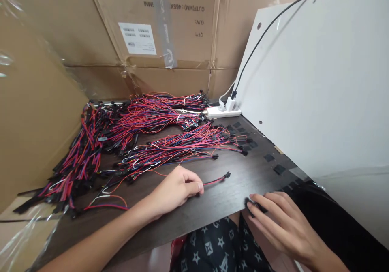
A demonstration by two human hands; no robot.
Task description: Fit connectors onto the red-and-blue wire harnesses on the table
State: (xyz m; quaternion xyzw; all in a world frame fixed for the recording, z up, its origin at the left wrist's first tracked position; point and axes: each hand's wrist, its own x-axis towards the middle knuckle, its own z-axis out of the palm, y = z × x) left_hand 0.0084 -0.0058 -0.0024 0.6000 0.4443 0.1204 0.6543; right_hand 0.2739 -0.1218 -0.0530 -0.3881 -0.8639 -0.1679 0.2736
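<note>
Red and black wire (pixel 214 180) is pinched between the thumb and fingers of the left hand (pixel 182 185), low over the bench (pixel 209 211), apparently so that its black connector (pixel 227 175) sticks out free to the right; the right hand (pixel 278 219), partly curled at the near edge, seems to grip a small black item (pixel 258 208), too blurred to identify; farther off, wire bundles (pixel 182 146) lie lengthwise, probably to limit tangling

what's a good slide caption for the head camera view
Left hand holding a cable over a dark table, right hand holding a small black item, cable bundles behind
</note>
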